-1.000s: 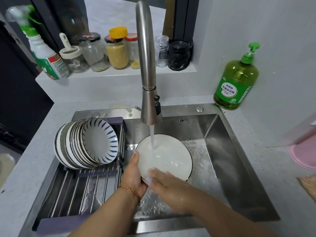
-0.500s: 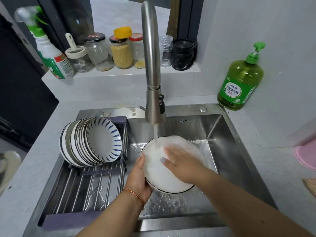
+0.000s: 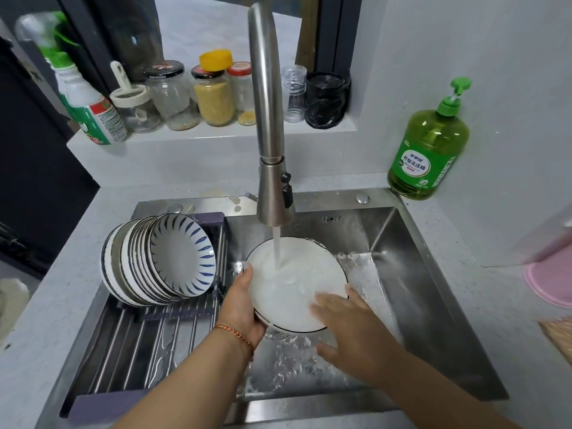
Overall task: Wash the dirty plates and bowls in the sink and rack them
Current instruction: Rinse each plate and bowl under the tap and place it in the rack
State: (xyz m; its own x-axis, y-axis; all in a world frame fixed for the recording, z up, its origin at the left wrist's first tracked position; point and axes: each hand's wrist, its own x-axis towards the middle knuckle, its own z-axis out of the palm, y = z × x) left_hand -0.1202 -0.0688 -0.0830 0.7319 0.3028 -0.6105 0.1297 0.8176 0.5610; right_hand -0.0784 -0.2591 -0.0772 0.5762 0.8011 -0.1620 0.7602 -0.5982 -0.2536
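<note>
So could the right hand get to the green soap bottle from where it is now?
Probably yes. The right hand lies flat on the plate, holding nothing, and the soap bottle stands on the counter on that same side with nothing between them.

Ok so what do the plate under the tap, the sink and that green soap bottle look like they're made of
Plate: likely glazed ceramic, glossy white with a thin dark rim line.
Sink: stainless steel by the look, brushed grey with soft reflections.
Soap bottle: clear green plastic, liquid showing through, with an opaque green pump.
</note>
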